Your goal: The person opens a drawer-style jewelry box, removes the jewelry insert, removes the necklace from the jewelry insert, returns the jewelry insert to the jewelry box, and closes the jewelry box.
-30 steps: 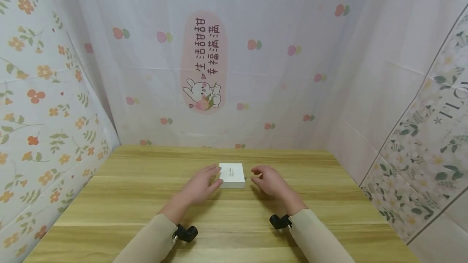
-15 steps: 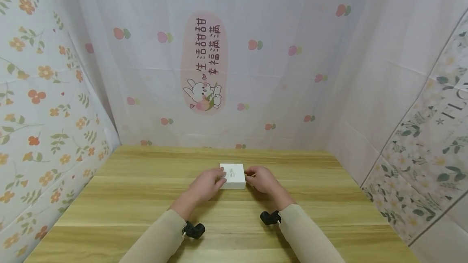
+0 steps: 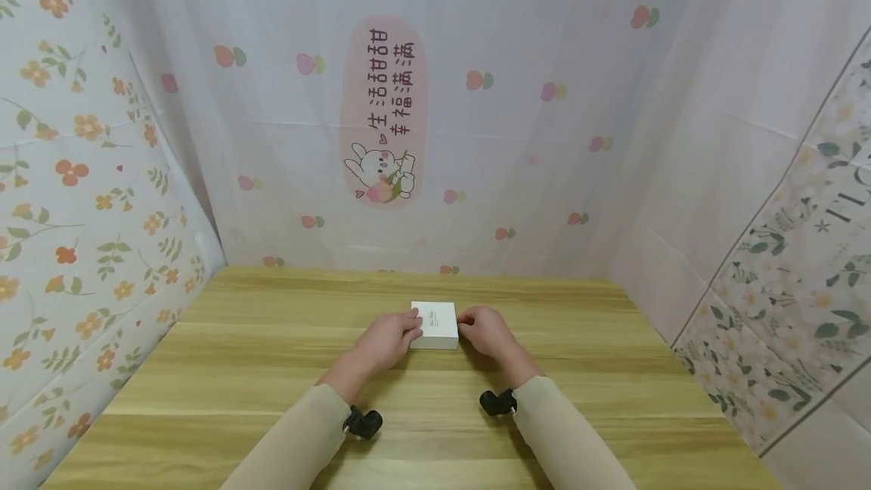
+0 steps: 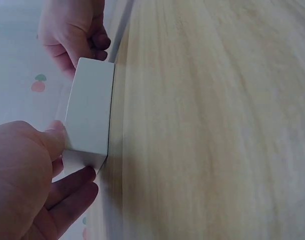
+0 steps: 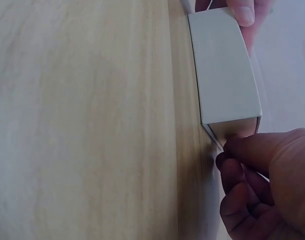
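Note:
A small flat white box [image 3: 441, 323] with fine dark lettering on its lid lies on the wooden table. My left hand [image 3: 385, 340] grips its left end, thumb on the top edge and fingers against the end face, as the left wrist view shows of the box [image 4: 90, 110]. At the opposite end my right hand [image 3: 487, 331] pinches with thumb and forefinger right at the end face. In the right wrist view, that end of the box [image 5: 225, 70] looks like a sleeve with an inset tray. The small pull tab there is hidden by the fingertips of my right hand [image 5: 262, 175].
The wood-grain table [image 3: 286, 392] reaches back to a white curtain [image 3: 517, 134] with a fruit print and a rabbit drawing. Flowered cloths hang on the left [image 3: 88, 195] and right. Each wrist carries a small black camera [image 3: 364, 423].
My right hand has moved left to the box's right end and closed its fingertips there. My left hand has shifted slightly right and now holds the left end. The box stays about where it was.

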Motion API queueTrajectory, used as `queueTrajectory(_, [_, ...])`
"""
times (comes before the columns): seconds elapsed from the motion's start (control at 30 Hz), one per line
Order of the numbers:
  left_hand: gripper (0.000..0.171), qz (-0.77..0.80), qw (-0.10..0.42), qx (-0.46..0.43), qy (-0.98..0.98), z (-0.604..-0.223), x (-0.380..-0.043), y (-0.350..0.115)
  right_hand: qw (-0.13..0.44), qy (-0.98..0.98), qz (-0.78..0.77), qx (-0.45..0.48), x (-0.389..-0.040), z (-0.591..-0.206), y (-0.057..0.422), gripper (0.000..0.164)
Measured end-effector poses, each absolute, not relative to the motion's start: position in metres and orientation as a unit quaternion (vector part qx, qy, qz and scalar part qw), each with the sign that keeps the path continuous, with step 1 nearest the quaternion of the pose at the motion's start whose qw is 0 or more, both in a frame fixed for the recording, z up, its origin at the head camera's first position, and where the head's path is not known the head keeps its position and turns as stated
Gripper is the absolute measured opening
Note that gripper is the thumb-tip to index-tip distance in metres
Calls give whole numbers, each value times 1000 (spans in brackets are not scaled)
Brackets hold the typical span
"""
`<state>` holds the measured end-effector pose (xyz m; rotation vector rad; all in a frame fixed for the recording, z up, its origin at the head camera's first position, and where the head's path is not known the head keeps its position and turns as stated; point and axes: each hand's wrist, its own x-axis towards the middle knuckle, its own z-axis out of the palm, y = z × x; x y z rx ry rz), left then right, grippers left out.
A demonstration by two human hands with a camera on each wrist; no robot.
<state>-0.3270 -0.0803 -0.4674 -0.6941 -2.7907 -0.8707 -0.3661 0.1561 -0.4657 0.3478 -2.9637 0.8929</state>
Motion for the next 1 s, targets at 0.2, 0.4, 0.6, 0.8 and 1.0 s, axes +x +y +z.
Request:
queueTrajectory(0.2, [37,-282,63,-229,-930,-467,-327,-80,16,-955,277,103,-366,-467,156,14])
queueTrajectory(0.4, [36,-291,62,-224,-928,-468,-327,-79,14,-961,256,101,-366,-466,156,14])
queueTrajectory(0.6, [36,-293,62,-223,-928,-471,-327,-78,15,-963,248,104,-365,-466,156,15])
queueTrajectory(0.8, [35,-296,63,-225,-926,-469,-327,-78,13,-964,247,101,-365,-464,158,16])
queueTrajectory(1.0, [35,-294,66,-223,-927,-465,-326,-78,15,-964,245,101,-365,-463,160,14])
